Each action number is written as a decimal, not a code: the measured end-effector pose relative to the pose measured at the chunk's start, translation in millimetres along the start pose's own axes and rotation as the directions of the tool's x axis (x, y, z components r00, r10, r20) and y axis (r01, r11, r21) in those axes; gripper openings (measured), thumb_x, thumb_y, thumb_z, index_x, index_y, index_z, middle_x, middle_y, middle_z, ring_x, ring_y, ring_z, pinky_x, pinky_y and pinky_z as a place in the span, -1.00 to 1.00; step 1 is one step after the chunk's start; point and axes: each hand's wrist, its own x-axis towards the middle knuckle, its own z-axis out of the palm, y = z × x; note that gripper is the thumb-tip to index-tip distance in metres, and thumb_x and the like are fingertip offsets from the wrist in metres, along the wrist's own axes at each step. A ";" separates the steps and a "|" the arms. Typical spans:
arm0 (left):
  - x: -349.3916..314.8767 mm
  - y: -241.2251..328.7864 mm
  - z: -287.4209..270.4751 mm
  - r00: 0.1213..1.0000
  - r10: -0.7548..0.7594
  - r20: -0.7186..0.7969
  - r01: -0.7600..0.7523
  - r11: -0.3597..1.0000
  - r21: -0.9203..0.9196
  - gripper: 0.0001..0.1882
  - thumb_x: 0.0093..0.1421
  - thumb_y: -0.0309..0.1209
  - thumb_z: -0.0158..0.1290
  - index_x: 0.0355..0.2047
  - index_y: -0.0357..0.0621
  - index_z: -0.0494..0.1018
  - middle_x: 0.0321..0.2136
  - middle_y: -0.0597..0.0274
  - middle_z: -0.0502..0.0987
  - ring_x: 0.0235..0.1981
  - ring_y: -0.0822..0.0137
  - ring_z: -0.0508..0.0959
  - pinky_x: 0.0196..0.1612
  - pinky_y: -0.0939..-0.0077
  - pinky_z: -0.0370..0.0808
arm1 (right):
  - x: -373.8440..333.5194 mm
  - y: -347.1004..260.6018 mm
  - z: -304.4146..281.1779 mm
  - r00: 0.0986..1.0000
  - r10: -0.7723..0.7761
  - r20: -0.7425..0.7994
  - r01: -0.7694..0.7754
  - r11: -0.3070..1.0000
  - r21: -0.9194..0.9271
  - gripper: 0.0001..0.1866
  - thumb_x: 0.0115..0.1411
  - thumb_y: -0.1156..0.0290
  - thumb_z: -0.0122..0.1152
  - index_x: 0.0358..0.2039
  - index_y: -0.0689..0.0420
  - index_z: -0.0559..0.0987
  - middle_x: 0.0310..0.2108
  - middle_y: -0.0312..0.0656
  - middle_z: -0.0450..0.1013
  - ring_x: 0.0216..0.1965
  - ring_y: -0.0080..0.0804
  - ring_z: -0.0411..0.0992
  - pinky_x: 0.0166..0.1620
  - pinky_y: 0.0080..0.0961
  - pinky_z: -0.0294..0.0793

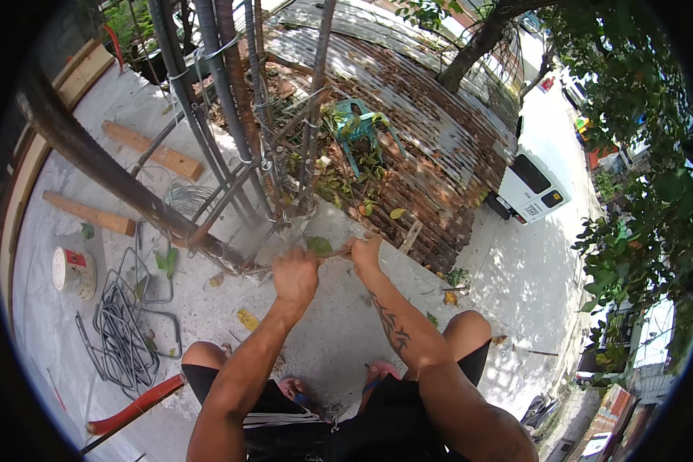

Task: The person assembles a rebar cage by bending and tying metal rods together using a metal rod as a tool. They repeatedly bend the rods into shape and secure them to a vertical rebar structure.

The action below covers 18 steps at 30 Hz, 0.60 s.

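Both fists close around a thin brownish rod [334,254] held low over the concrete slab. My left hand [295,276] grips it palm down, just right of the foot of the tied steel bars [242,115]. A short way to the right, my right hand [364,252] is wrapped around the rod near its right end, close to the slab's edge. A green leaf [318,245] shows just beyond the rod. The fingers mostly hide the gripped parts, and whether the rod is rebar or wood I cannot tell.
A thick slanting bar [108,165] crosses at the left. Below it lie bent steel stirrups [123,331], wood blocks [154,150], a white bucket [75,272] and a red-handled tool [138,404]. Past the slab's edge are a rusty corrugated roof [423,154] and a turquoise chair [354,127].
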 end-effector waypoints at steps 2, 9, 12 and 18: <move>11.1 6.4 -17.4 0.974 -0.142 -0.176 0.109 0.977 -0.183 -0.83 0.05 -0.27 0.12 -0.52 -0.08 0.46 -0.49 0.18 0.48 -0.44 0.12 0.49 -0.41 0.15 0.37 | 8.1 -55.7 5.4 0.949 -0.315 0.010 0.299 0.892 -0.338 -0.34 -0.05 0.58 0.10 0.07 0.26 0.07 -0.38 -0.01 0.33 -0.42 -0.26 0.38 -0.34 -0.31 0.41; -18.7 6.8 -52.4 0.939 -0.132 -0.316 0.007 0.930 -0.369 -0.78 0.05 -0.45 0.12 -0.26 -0.20 0.45 -0.23 -0.01 0.40 -0.15 -0.01 0.39 -0.08 0.15 0.28 | 7.4 -67.8 16.9 0.988 0.155 0.016 -0.126 0.731 0.670 -0.71 0.14 0.60 -0.02 -0.09 0.25 0.32 -0.42 -0.08 0.31 -0.55 -0.28 0.35 -0.52 -0.25 0.34; -60.5 -18.6 -66.1 0.806 -0.278 -0.522 0.108 0.937 -0.332 -0.59 0.10 -0.40 0.11 -0.08 -0.31 0.33 -0.12 -0.11 0.32 -0.05 -0.01 0.32 0.02 0.16 0.22 | 8.5 -87.6 38.1 0.993 0.098 0.064 -0.117 0.872 0.475 -0.91 0.23 0.48 -0.06 -0.40 0.21 0.35 -0.54 -0.14 0.21 -0.70 -0.38 0.13 -0.58 -0.21 0.20; -60.7 -73.3 -69.6 0.821 -0.569 -0.052 0.356 0.581 -0.732 -0.50 0.19 -0.30 0.04 0.03 -0.40 0.25 -0.06 -0.11 0.34 -0.02 0.01 0.35 0.04 0.15 0.26 | -25.3 -191.7 146.9 0.892 -0.343 0.294 0.304 0.937 0.170 -0.59 0.25 0.24 -0.02 -0.10 0.32 0.17 -0.55 -0.04 0.29 -0.63 -0.29 0.29 -0.55 -0.32 0.25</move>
